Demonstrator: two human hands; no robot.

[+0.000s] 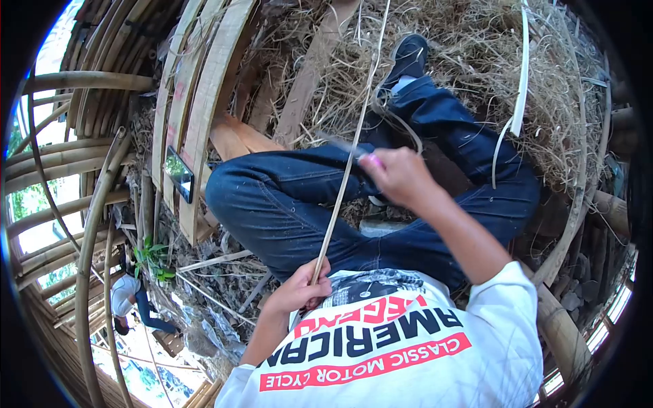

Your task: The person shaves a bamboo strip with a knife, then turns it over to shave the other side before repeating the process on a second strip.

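A long, thin bamboo strip runs from the top of the view down to my left hand, whose fingers are closed round its lower end near my shirt. My right hand is closed on the pink handle of a knife. Its blade is blurred and lies across the strip's middle; whether it touches the strip cannot be made out. Both hands are over my crossed legs in dark jeans.
Shavings are heaped ahead and to the right. On planks at the left rests a phone. Bamboo poles stand at the far left, near a green plant. Another person is beyond them. A pale strip hangs at right.
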